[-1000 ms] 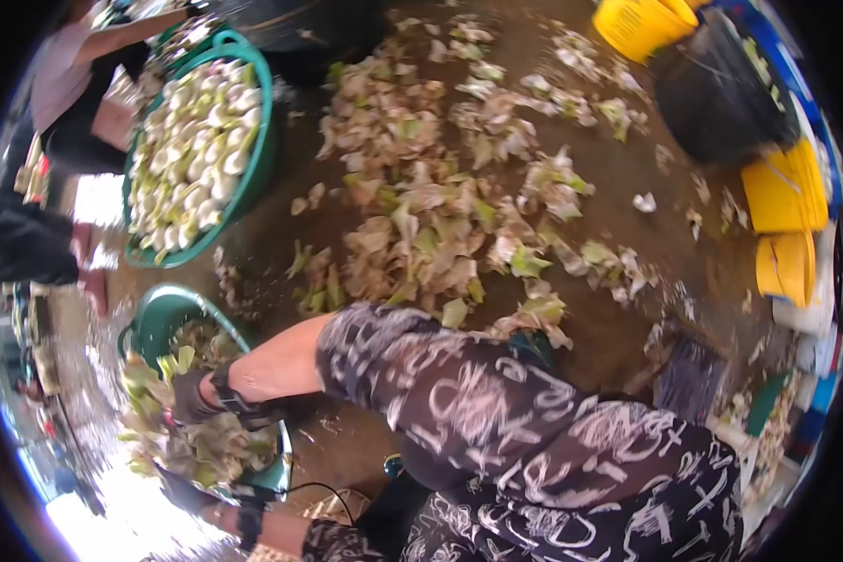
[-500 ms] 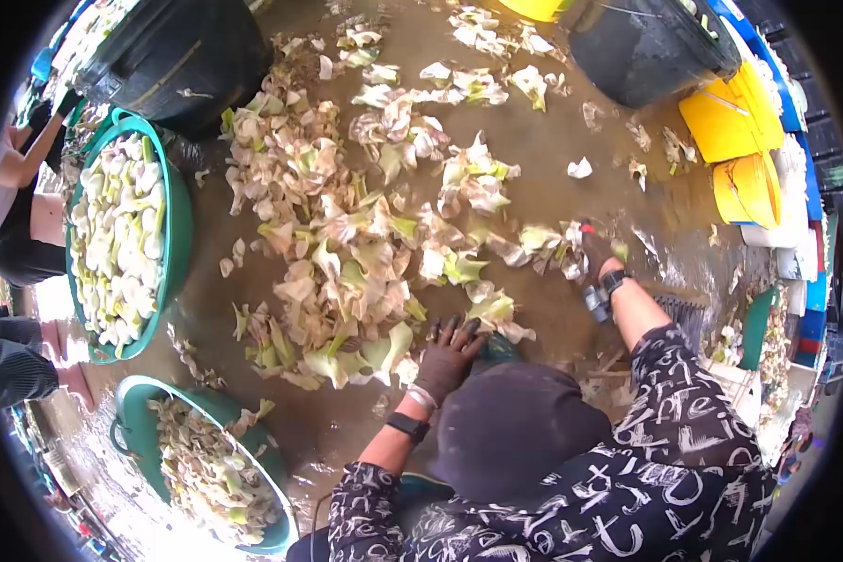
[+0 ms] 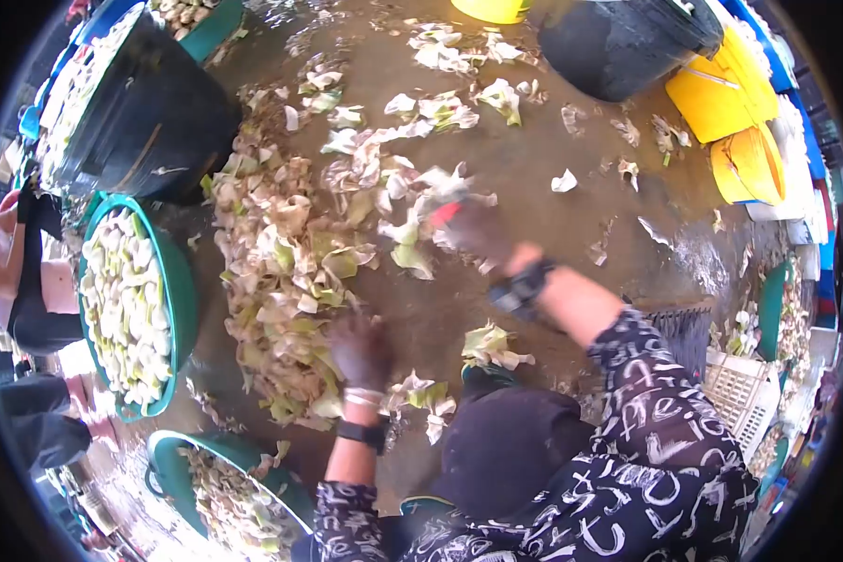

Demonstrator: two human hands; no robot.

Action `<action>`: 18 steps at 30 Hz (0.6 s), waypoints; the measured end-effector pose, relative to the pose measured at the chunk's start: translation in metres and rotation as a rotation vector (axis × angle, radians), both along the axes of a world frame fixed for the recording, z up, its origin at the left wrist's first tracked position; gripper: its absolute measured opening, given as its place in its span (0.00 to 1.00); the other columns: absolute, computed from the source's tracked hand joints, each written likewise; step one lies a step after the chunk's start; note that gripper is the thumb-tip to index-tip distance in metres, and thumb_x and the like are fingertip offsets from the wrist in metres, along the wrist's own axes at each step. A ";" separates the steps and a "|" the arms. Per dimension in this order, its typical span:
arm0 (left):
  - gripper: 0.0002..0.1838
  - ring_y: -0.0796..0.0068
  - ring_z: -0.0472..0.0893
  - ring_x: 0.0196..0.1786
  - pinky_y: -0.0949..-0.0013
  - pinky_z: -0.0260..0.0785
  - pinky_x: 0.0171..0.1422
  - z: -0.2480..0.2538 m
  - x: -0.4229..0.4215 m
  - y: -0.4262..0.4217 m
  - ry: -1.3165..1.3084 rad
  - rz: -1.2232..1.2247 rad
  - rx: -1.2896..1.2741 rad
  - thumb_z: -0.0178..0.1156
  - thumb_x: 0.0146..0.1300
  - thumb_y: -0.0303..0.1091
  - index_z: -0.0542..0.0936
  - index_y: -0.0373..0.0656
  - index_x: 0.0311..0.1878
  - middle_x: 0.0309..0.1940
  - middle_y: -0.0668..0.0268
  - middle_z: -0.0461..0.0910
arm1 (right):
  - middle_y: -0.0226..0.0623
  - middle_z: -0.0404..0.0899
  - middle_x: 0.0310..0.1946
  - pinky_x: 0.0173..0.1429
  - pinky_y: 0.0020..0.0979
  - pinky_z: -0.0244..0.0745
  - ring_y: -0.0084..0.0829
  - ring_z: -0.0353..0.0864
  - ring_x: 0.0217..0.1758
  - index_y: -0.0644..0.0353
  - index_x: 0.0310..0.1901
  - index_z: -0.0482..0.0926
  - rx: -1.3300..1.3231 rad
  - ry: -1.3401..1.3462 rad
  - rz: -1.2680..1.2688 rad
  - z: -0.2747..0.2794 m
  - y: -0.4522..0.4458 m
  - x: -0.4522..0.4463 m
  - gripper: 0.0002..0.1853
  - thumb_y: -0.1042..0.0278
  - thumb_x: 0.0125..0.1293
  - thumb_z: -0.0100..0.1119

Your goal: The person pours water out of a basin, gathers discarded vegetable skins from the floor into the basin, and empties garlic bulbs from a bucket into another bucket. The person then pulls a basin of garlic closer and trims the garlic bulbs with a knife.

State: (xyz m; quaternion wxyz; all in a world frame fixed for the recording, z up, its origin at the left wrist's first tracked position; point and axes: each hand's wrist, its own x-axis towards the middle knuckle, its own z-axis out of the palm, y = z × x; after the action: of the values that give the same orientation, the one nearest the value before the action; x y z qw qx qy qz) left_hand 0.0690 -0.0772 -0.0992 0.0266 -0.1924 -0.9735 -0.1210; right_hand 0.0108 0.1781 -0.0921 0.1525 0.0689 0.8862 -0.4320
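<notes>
Pale pink and green peelings (image 3: pixel 281 253) lie in a long heap on the wet brown floor (image 3: pixel 553 234). At the heap's lower right edge, my left hand (image 3: pixel 361 351), in a dark glove, touches the peelings; its fingers are smeared by motion. My right hand (image 3: pixel 473 229), also gloved and blurred, is over the upper right part of the spread, beside loose leaves (image 3: pixel 412 234). Something red shows at its fingers, but I cannot make out what it is. A small clump of leaves (image 3: pixel 492 347) lies between my arms.
A green tub (image 3: pixel 183 309) of white bulbs stands at the left, below a big black bucket (image 3: pixel 159 122). Another green tub (image 3: pixel 169 454) holds peelings at the lower left. Yellow buckets (image 3: pixel 712 94) and a black bucket (image 3: pixel 618 47) stand upper right. A person (image 3: pixel 42 281) is at the left edge.
Both hands have left the tub of peelings at the lower left and come to the floor heap. Since half a second ago, my right hand has swept left and loose leaves have shifted toward the heap.
</notes>
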 end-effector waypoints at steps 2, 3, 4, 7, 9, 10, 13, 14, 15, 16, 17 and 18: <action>0.22 0.52 0.72 0.44 0.55 0.66 0.47 -0.011 0.036 0.043 -0.154 -0.423 0.024 0.60 0.49 0.43 0.74 0.45 0.47 0.44 0.53 0.71 | 0.39 0.75 0.30 0.36 0.35 0.69 0.33 0.73 0.33 0.58 0.39 0.75 0.278 0.012 -0.268 -0.012 0.105 0.030 0.15 0.56 0.59 0.48; 0.21 0.53 0.70 0.51 0.54 0.62 0.55 -0.026 0.058 0.070 -0.550 -0.485 0.160 0.61 0.48 0.43 0.76 0.48 0.46 0.49 0.53 0.70 | 0.39 0.75 0.30 0.37 0.37 0.68 0.35 0.73 0.33 0.59 0.39 0.75 0.258 0.006 -0.540 -0.021 0.162 0.046 0.20 0.50 0.58 0.48; 0.17 0.56 0.64 0.60 0.53 0.55 0.62 -0.045 0.074 0.096 -0.603 -0.709 0.387 0.60 0.49 0.42 0.78 0.54 0.44 0.55 0.57 0.67 | 0.40 0.74 0.31 0.39 0.38 0.68 0.36 0.73 0.34 0.60 0.40 0.74 0.219 0.034 -0.804 -0.031 0.219 0.062 0.25 0.44 0.57 0.48; 0.13 0.62 0.58 0.65 0.52 0.52 0.65 -0.060 0.082 0.137 -0.436 -0.963 0.167 0.58 0.49 0.41 0.80 0.59 0.41 0.59 0.63 0.65 | 0.41 0.73 0.39 0.44 0.36 0.66 0.31 0.71 0.41 0.60 0.49 0.72 0.065 -0.226 -1.120 -0.045 0.305 0.097 0.31 0.38 0.59 0.42; 0.13 0.64 0.57 0.66 0.52 0.54 0.64 -0.067 0.067 0.134 -0.502 -1.018 0.036 0.56 0.50 0.39 0.79 0.62 0.42 0.60 0.67 0.65 | 0.39 0.73 0.41 0.45 0.34 0.67 0.29 0.72 0.42 0.59 0.49 0.72 0.007 -0.220 -1.116 -0.070 0.318 0.082 0.30 0.38 0.60 0.41; 0.13 0.64 0.57 0.66 0.52 0.54 0.64 -0.066 0.057 0.127 -0.514 -1.018 0.027 0.56 0.50 0.39 0.79 0.62 0.42 0.60 0.67 0.65 | 0.36 0.74 0.41 0.45 0.33 0.67 0.28 0.72 0.42 0.58 0.49 0.72 0.121 -0.156 -0.978 -0.090 0.323 0.080 0.29 0.39 0.61 0.41; 0.12 0.65 0.70 0.54 0.59 0.64 0.55 -0.054 0.008 0.083 -0.418 -0.754 0.135 0.56 0.51 0.35 0.79 0.57 0.41 0.47 0.66 0.74 | 0.33 0.78 0.32 0.36 0.32 0.71 0.27 0.76 0.32 0.57 0.38 0.76 0.668 -0.069 -0.127 -0.097 0.172 0.002 0.14 0.57 0.58 0.49; 0.11 0.65 0.75 0.47 0.62 0.68 0.50 -0.059 -0.011 0.065 -0.546 -0.557 0.105 0.55 0.53 0.33 0.79 0.56 0.40 0.41 0.67 0.77 | 0.34 0.79 0.31 0.34 0.32 0.72 0.28 0.77 0.31 0.57 0.35 0.77 0.655 -0.001 0.037 -0.089 0.102 -0.027 0.10 0.62 0.57 0.51; 0.11 0.65 0.76 0.43 0.63 0.69 0.47 -0.068 -0.032 0.035 -0.374 -0.414 -0.019 0.56 0.53 0.34 0.79 0.53 0.41 0.39 0.65 0.78 | 0.40 0.75 0.37 0.42 0.37 0.66 0.34 0.71 0.40 0.58 0.40 0.75 0.654 0.001 -0.037 -0.090 0.034 -0.045 0.15 0.57 0.56 0.50; 0.11 0.65 0.77 0.40 0.64 0.70 0.43 -0.076 -0.049 0.006 -0.199 -0.288 -0.128 0.57 0.53 0.34 0.78 0.50 0.41 0.37 0.64 0.78 | 0.45 0.70 0.44 0.49 0.43 0.61 0.40 0.65 0.48 0.60 0.44 0.74 0.622 -0.035 -0.280 -0.098 -0.044 -0.048 0.21 0.52 0.56 0.49; 0.13 0.64 0.77 0.44 0.65 0.69 0.47 -0.041 -0.059 -0.008 -0.307 -0.098 -0.005 0.56 0.54 0.36 0.78 0.50 0.43 0.39 0.62 0.78 | 0.50 0.65 0.51 0.56 0.48 0.56 0.47 0.59 0.56 0.61 0.48 0.72 0.589 -0.039 -0.482 -0.106 -0.106 -0.056 0.27 0.48 0.55 0.49; 0.15 0.62 0.74 0.51 0.61 0.65 0.55 -0.057 -0.078 -0.036 0.032 -0.234 -0.034 0.56 0.54 0.39 0.78 0.52 0.46 0.46 0.61 0.76 | 0.55 0.61 0.58 0.63 0.53 0.50 0.53 0.53 0.64 0.63 0.53 0.70 0.583 -0.018 -0.585 -0.115 -0.148 -0.065 0.32 0.43 0.55 0.48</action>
State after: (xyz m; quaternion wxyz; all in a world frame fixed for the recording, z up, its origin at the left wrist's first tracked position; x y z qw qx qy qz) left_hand -0.0092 -0.1130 -0.1564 0.0245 -0.3071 -0.9457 -0.1038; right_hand -0.0541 0.0302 -0.2073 0.0052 0.3621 0.9131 -0.1873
